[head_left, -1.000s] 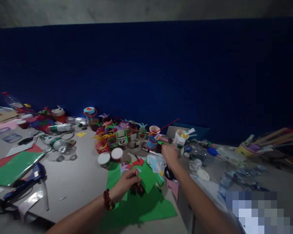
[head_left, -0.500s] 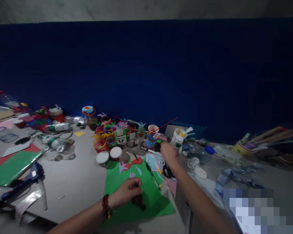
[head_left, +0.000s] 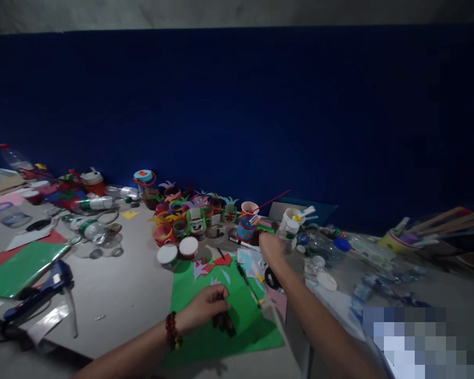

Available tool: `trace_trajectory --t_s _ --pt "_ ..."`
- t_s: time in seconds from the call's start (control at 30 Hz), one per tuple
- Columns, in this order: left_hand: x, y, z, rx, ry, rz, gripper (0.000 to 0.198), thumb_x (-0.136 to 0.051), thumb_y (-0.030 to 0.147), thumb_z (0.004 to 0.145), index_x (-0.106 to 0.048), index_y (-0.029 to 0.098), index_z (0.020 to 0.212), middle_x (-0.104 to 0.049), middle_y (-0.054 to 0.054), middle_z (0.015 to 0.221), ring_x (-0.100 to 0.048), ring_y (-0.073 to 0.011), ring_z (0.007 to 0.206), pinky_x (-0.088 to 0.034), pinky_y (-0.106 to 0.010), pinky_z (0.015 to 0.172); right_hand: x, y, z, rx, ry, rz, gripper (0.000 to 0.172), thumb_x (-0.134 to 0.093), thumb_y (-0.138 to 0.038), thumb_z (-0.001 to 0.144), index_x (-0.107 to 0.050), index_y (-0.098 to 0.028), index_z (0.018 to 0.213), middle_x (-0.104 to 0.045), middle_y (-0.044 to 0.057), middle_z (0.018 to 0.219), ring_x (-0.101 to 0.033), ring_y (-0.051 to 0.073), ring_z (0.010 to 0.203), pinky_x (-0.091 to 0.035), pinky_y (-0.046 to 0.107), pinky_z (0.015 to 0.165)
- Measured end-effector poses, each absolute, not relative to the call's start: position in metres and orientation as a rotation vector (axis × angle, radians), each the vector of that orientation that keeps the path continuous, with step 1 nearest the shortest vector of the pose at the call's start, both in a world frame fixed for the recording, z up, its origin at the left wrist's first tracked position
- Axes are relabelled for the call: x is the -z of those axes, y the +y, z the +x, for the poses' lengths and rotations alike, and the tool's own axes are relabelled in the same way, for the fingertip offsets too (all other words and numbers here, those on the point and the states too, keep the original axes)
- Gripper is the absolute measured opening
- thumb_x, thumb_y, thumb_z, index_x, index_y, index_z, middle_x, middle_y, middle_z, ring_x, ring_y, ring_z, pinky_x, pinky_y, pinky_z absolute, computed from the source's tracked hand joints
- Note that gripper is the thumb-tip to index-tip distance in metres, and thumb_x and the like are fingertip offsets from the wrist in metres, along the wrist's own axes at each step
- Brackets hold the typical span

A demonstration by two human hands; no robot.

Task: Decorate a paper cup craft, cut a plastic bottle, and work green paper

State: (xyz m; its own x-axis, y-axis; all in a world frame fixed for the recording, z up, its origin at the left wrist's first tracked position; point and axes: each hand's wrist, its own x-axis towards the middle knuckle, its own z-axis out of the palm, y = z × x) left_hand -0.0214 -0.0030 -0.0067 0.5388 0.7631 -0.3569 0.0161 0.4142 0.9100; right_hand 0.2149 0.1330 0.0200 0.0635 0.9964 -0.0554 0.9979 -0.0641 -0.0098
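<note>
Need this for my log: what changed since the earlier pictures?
The left hand no longer holds the small green square, its whereabouts unclear, and has drawn back slightly. The pen now shows fully on the green sheet. The right hand stayed put.

pen [head_left: 248, 284] on sheet [head_left: 255, 329], cups [head_left: 197, 225] behind

The green square is gone from the left hand [head_left: 203, 309].
That hand now sits slightly closer to the near edge of the green sheet [head_left: 253, 331]; toward the right edge, the black pen's [head_left: 247, 283] covered middle shows, and a pale-blue sliver [head_left: 225, 277] and a lilac scrap [head_left: 214, 282], hidden a second ago, come into view.
</note>
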Motion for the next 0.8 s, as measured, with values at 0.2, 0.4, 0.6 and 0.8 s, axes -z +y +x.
trace_trajectory --t_s 0.2,0.4,0.6,0.8 --pt "0.005 -0.002 -0.021 -0.545 0.883 1.056 0.037 -0.071 0.046 0.071 -0.042 0.022 0.079 -0.056 0.009 0.052 -0.066 -0.0164 0.054 -0.039 -0.022 0.049 -0.021 0.136 0.213 0.146 2.066 2.326 0.034 -0.063 -0.033 0.096 -0.059 -0.016 0.126 -0.062 0.01 0.126 -0.065 0.024 0.105 -0.056 0.044 0.088" --pt "0.008 -0.002 -0.023 -0.552 0.887 1.087 0.041 -0.07 0.049 0.071 -0.04 0.023 0.08 -0.053 0.009 0.051 -0.065 -0.0165 0.052 -0.038 -0.022 0.048 -0.032 0.116 0.212 0.23 2.206 2.371 0.033 -0.062 -0.034 0.097 -0.059 -0.017 0.126 -0.062 0.009 0.125 -0.065 0.024 0.104 -0.056 0.044 0.088" --pt "0.005 0.0 -0.025 -0.577 0.922 1.18 0.038 -0.063 0.052 0.074 -0.039 0.023 0.081 -0.052 0.008 0.055 -0.063 -0.0168 0.052 -0.04 -0.024 0.049 -0.042 0.038 0.212 0.685 2.639 2.079 0.025 -0.052 -0.04 0.099 -0.066 -0.023 0.109 -0.074 0.003 0.093 -0.07 0.019 0.084 -0.051 0.026 0.073" --pt "0.006 -0.003 -0.029 -0.561 1.035 1.397 0.025 -0.055 0.044 0.079 -0.042 0.023 0.077 -0.047 0.006 0.059 -0.056 -0.0154 0.052 -0.039 -0.024 0.049 -0.013 -0.018 0.204 1.413 2.659 2.018 0.028 -0.057 -0.024 0.087 -0.061 -0.022 0.115 -0.068 -0.001 0.076 -0.065 0.017 0.072 -0.046 0.024 0.063"
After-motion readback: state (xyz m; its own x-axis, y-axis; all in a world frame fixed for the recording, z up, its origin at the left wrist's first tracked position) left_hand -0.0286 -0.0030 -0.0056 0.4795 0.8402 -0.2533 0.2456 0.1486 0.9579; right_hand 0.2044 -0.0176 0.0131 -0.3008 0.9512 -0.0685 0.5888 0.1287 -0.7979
